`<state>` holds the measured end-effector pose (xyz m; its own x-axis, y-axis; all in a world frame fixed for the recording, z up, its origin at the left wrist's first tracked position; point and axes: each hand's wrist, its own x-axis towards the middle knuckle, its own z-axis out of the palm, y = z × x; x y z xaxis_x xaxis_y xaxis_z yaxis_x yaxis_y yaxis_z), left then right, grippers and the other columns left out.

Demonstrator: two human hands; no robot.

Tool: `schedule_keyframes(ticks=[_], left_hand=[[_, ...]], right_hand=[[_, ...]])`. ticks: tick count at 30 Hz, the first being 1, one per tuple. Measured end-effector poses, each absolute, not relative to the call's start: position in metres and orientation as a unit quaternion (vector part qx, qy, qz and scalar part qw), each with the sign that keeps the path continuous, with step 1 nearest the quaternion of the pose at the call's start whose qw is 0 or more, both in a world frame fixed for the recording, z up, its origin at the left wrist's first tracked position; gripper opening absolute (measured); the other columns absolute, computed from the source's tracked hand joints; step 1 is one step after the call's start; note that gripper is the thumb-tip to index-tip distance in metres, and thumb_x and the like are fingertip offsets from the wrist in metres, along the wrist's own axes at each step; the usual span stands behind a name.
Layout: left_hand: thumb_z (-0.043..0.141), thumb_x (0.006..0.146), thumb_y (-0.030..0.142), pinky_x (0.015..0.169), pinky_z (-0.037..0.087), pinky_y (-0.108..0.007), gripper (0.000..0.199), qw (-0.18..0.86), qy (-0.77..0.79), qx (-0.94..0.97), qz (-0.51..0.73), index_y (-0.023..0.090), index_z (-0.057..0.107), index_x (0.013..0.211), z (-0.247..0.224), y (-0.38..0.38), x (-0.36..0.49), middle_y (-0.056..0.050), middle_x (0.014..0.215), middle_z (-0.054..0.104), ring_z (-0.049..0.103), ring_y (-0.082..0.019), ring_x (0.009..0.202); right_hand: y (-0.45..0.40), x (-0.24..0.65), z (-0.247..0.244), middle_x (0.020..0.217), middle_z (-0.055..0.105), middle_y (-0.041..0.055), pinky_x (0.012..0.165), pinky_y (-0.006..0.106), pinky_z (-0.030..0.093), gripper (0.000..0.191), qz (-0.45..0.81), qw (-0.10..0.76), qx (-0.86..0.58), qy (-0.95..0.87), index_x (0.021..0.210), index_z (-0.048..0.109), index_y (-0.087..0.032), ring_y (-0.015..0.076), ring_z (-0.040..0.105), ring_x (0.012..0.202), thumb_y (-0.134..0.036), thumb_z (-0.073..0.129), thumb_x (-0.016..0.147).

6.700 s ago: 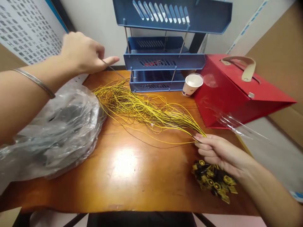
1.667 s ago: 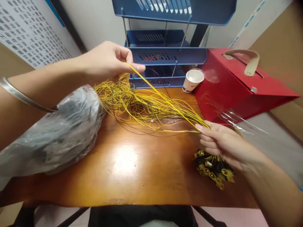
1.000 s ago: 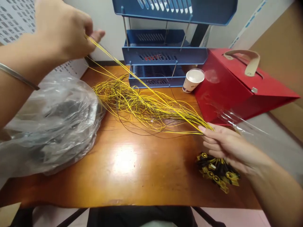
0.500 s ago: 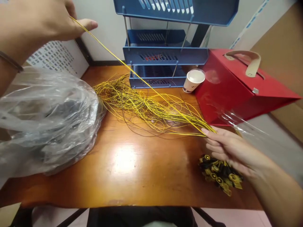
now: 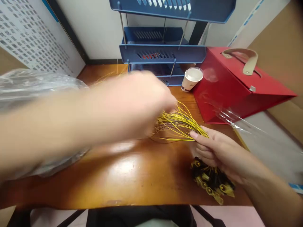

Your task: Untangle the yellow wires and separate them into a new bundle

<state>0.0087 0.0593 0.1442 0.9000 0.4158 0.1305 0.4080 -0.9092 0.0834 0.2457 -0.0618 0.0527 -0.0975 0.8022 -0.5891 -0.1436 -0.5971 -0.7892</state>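
Observation:
My right hand [image 5: 213,148] is closed round a bundle of thin yellow and dark wires [image 5: 182,121] at the right of the table. Below that fist hang the bundle's ends, a cluster of black and yellow connectors [image 5: 210,181]. My left hand [image 5: 151,101] reaches across the middle, over the wires and close to the right hand. It is smeared by motion and its fingers are mostly hidden, so its grip does not show. The left forearm covers much of the loose wire tangle behind it.
A clear plastic bag [image 5: 42,82] lies at the left of the wooden table [image 5: 142,186]. Blue stacked trays [image 5: 163,53] stand at the back. Beside them are a paper cup [image 5: 192,78] and a red box [image 5: 227,85] with a beige handle.
My left hand has swept from the upper left, where it held a wire stretched taut, down and right to the bundle. My right hand keeps its hold, shifted slightly left.

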Motion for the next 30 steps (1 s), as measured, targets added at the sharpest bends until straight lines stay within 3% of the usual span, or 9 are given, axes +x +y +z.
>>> schedule_keyframes(ticks=[3,6,11,18,21,24,27,30], left_hand=[[0.068,0.075,0.009,0.064,0.050,-0.033,0.014,0.004,0.113,0.988,0.109,0.019,0.068,0.084,0.107,0.013,0.037,-0.004,0.084,0.069,0.060,-0.020,0.072],[0.063,0.084,0.010,0.074,0.051,-0.037,0.009,-0.020,0.119,0.981,0.154,0.015,0.064,0.091,0.079,0.002,0.044,-0.010,0.092,0.069,0.060,-0.024,0.082],[0.061,0.089,0.013,0.067,0.044,-0.037,0.007,-0.033,0.138,0.974,0.179,0.015,0.062,0.083,0.073,0.013,0.042,-0.009,0.080,0.064,0.055,-0.025,0.079],[0.054,0.090,0.009,0.068,0.043,-0.038,0.018,-0.007,0.122,0.974,0.189,0.013,0.066,0.079,0.068,0.015,0.043,-0.012,0.091,0.066,0.053,-0.024,0.082],[0.050,0.089,0.007,0.076,0.048,-0.036,0.017,0.099,0.102,0.972,0.186,0.013,0.063,0.080,0.068,0.012,0.042,-0.011,0.092,0.067,0.055,-0.022,0.084],[0.053,0.091,0.020,0.067,0.048,-0.030,0.016,0.317,0.168,0.921,0.154,0.017,0.055,0.076,0.070,0.010,0.042,-0.005,0.080,0.065,0.055,-0.016,0.070],[0.038,0.101,0.042,0.062,0.049,-0.028,0.036,0.582,0.271,0.766,0.019,0.018,0.051,0.078,0.064,0.013,0.043,-0.004,0.072,0.066,0.060,-0.015,0.061],[0.026,0.103,0.037,0.058,0.051,-0.029,0.033,0.666,0.343,0.655,-0.095,0.019,0.045,0.082,0.049,0.026,0.038,-0.004,0.061,0.065,0.061,-0.016,0.052]], right_hand=[[-0.063,0.238,0.058,0.060,0.024,-0.0104,0.041,0.019,0.012,0.036,0.692,0.341,-0.551,-0.318,0.088,0.041,-0.025,0.0088,0.011,0.052,-0.049,0.066,0.096],[-0.063,0.232,0.062,0.059,0.025,-0.0108,0.041,0.019,0.013,0.037,0.697,0.340,-0.537,-0.331,0.089,0.042,-0.025,0.0083,0.012,0.051,-0.051,0.068,0.094],[-0.063,0.226,0.065,0.056,0.025,-0.0123,0.041,0.018,0.013,0.039,0.704,0.334,-0.537,-0.324,0.089,0.041,-0.025,0.0077,0.011,0.050,-0.049,0.072,0.090],[-0.057,0.223,0.067,0.054,0.025,-0.0143,0.039,0.017,0.011,0.045,0.719,0.343,-0.536,-0.280,0.089,0.036,-0.026,0.0062,0.009,0.048,-0.040,0.079,0.083],[-0.056,0.223,0.066,0.052,0.024,-0.0154,0.039,0.016,0.009,0.049,0.726,0.353,-0.527,-0.268,0.089,0.035,-0.026,0.0054,0.008,0.047,-0.037,0.082,0.079],[-0.057,0.225,0.065,0.052,0.027,-0.0149,0.038,0.015,0.010,0.048,0.727,0.361,-0.523,-0.260,0.087,0.035,-0.025,0.0043,0.008,0.047,-0.042,0.080,0.082],[-0.059,0.226,0.065,0.052,0.029,-0.0149,0.037,0.014,0.011,0.049,0.714,0.369,-0.537,-0.256,0.087,0.033,-0.026,0.0039,0.009,0.046,-0.045,0.079,0.084],[-0.061,0.228,0.066,0.051,0.029,-0.0157,0.036,0.014,0.012,0.054,0.696,0.372,-0.560,-0.254,0.086,0.030,-0.027,0.0040,0.009,0.045,-0.042,0.082,0.083]])
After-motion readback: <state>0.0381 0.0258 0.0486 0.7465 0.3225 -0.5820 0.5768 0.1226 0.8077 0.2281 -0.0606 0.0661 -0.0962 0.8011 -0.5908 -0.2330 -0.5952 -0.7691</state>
